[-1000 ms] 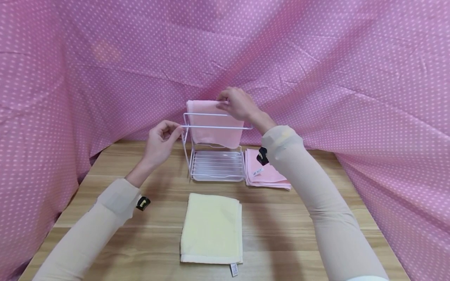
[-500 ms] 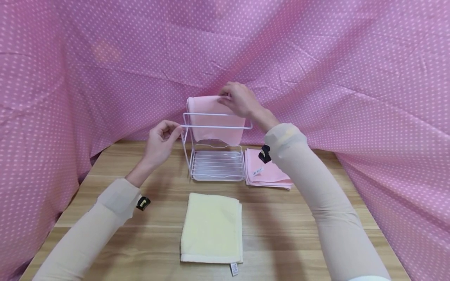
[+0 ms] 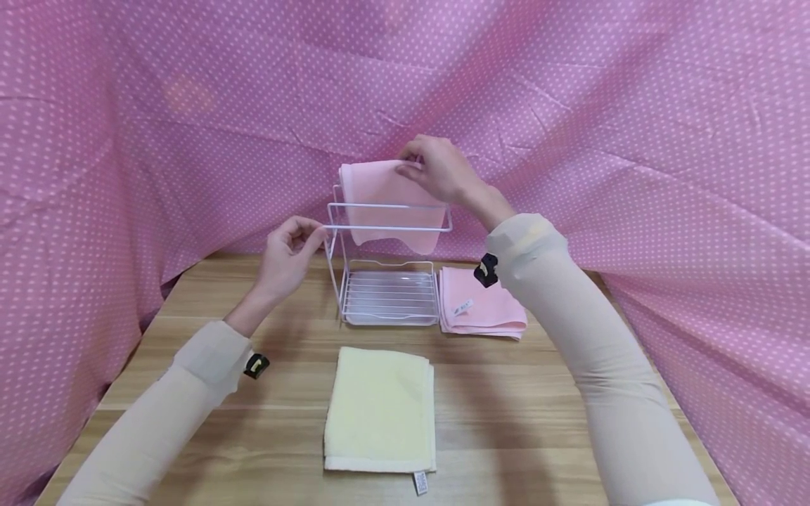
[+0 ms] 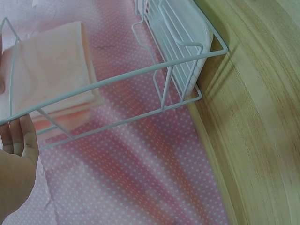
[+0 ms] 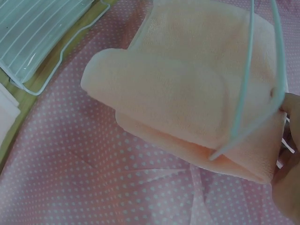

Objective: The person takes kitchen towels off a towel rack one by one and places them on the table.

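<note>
A white wire rack (image 3: 392, 228) stands at the back of the table, and my left hand (image 3: 286, 256) pinches its upper left corner. In the left wrist view, fingertips (image 4: 28, 136) of that hand lie against the top wire. My right hand (image 3: 443, 169) pinches the top edge of a folded pink towel (image 3: 380, 186), which hangs behind the rack's front top bars. Its lower edge is well above the rack's base and curves up in the middle. Seen from the right wrist, the towel (image 5: 178, 89) droops in folded layers beside the wires.
A clear plastic tray (image 3: 392, 320) sits under the rack's lower grid. Right of it lies another folded pink towel (image 3: 487, 313) with a white label. A folded pale yellow towel (image 3: 380, 411) lies nearer on the wooden table (image 3: 272, 407). Pink dotted cloth (image 3: 253, 91) hangs behind.
My right hand has risen and shifted slightly right, lifting the pink towel higher against the rack. My left hand keeps its place on the corner; the rack has barely shifted.
</note>
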Demonstrator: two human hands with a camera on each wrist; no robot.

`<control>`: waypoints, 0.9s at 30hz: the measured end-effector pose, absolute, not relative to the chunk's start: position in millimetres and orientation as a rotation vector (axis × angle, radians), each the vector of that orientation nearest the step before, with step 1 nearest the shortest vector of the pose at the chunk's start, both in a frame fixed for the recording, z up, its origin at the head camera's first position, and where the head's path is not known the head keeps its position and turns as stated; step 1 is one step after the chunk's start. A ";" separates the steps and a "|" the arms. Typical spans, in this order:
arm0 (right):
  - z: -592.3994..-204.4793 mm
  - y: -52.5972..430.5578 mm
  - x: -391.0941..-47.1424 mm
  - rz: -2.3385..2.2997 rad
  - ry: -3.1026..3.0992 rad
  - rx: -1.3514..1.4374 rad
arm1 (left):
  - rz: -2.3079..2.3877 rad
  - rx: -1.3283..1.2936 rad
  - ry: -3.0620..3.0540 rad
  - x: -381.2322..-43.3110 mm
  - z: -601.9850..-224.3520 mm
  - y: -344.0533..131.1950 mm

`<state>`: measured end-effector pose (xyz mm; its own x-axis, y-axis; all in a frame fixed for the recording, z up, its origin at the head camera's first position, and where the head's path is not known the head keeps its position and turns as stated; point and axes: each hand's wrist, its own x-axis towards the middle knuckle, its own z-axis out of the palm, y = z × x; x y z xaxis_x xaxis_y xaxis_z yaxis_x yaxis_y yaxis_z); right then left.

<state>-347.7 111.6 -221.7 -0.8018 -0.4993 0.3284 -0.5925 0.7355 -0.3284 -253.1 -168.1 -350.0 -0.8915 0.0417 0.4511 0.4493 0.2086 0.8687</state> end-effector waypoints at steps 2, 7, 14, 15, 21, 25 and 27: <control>-218.7 112.8 -346.2 0.629 -2.714 0.870 | -1.740 -0.464 -2.156 -253.1 -349.9 -167.9; -213.2 115.5 -343.1 0.648 -2.689 0.868 | -1.762 -0.479 -2.138 -252.9 -349.6 -167.2; -206.5 117.9 -337.8 0.676 -2.639 0.861 | -1.768 -0.472 -2.133 -252.8 -350.0 -167.7; -205.3 118.2 -337.2 0.685 -2.628 0.857 | -1.768 -0.470 -2.134 -252.8 -350.1 -167.8; -197.3 121.5 -334.4 0.731 -2.562 0.853 | -1.757 -0.460 -2.146 -251.8 -350.4 -167.7; -190.0 124.6 -332.1 0.751 -2.527 0.850 | -1.763 -0.456 -2.142 -251.0 -349.6 -166.9; -186.4 126.0 -330.6 0.754 -2.517 0.842 | -1.769 -0.456 -2.137 -251.0 -349.0 -166.5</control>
<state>-330.6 126.0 -186.4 -0.7484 -0.4344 0.5012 -0.6385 0.6765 -0.3670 -251.0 -166.5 -349.0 -0.8949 0.0356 0.4449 0.4437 0.1785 0.8782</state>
